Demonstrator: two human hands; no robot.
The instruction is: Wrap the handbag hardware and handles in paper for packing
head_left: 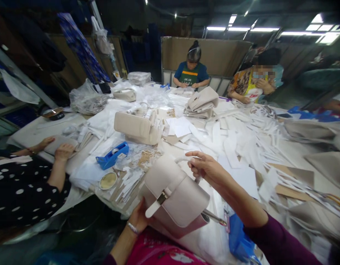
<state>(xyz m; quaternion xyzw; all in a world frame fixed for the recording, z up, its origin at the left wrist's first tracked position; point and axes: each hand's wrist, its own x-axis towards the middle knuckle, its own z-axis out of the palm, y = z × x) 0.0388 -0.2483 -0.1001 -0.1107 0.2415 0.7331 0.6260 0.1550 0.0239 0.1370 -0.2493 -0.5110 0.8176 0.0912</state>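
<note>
A pale beige handbag [172, 191] with a flap and a metal clasp stands tilted at the near edge of the work table [29, 129]. My left hand [138, 217], a bracelet on its wrist, is closed on the bag's lower left corner from below. My right hand [207, 169] reaches over the bag's top and pinches its thin top handle [183, 159]. A metal-tipped tool or strap end [215, 218] pokes out from the bag's right side.
Several cut white and beige pieces [241, 147] cover the table. A blue tape dispenser [112, 155] and a round tin [108, 180] lie at left. More beige bags [136, 129] and a stack [203, 103] sit farther back. A person in polka dots [26, 187] works at left, two others opposite.
</note>
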